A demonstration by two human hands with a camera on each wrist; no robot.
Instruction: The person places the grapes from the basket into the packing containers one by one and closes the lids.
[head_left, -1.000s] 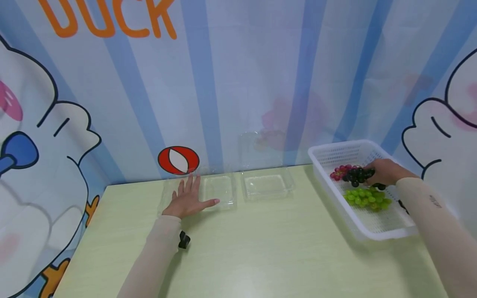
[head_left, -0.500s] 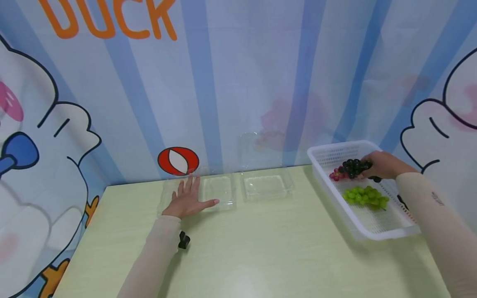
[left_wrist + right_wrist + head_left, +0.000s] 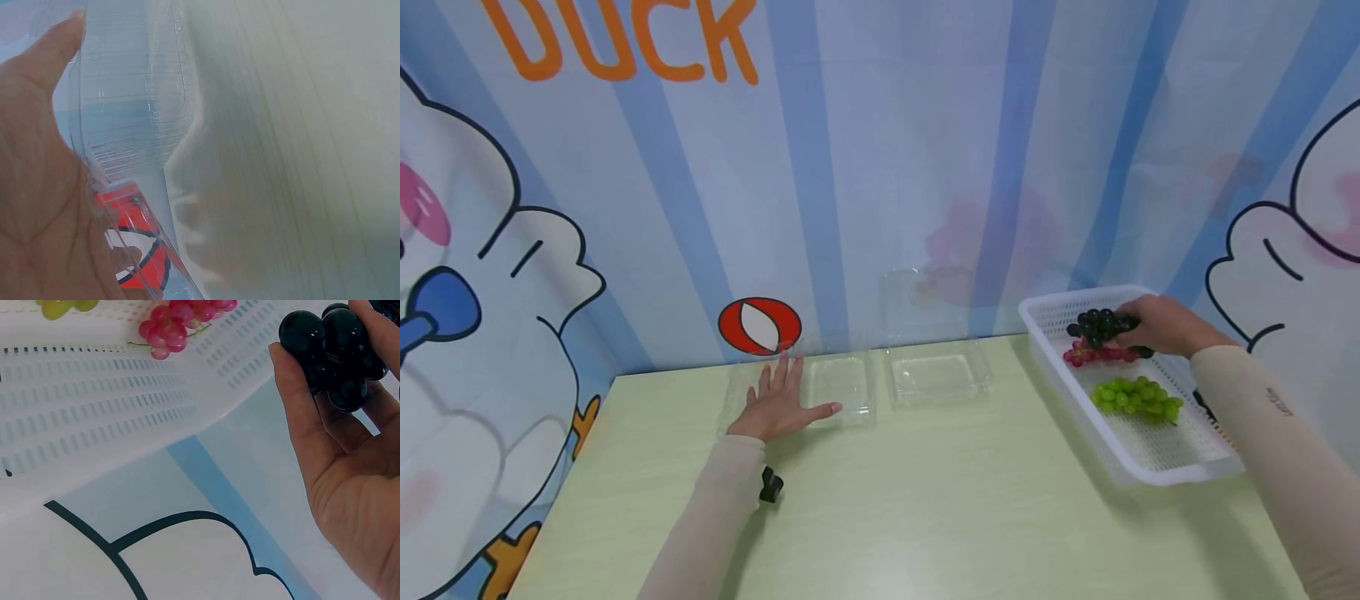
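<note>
My right hand (image 3: 1165, 325) grips a bunch of black grapes (image 3: 1097, 325) over the white basket (image 3: 1112, 446). In the right wrist view the thumb and fingers curl round the dark, shiny grapes (image 3: 347, 353). Below them in the basket lies a bunch of red grapes (image 3: 1086, 354), with green grapes (image 3: 1138, 398) nearer the front. On the left, my left hand (image 3: 775, 404) is spread with straight fingers over a clear plastic box (image 3: 838, 379) with a hinged lid. The left wrist view shows the palm beside the box's clear wall (image 3: 125, 81).
A second clear plastic box (image 3: 936, 371) stands right of the first, its lid raised against the printed curtain (image 3: 910, 125). The curtain runs along the back edge of the pale green table (image 3: 925, 492). The basket's slotted walls rise around the grapes.
My right hand has lifted the black grapes up and slightly left, away from the green grapes, uncovering more of the red bunch. My left hand has stayed in place.
</note>
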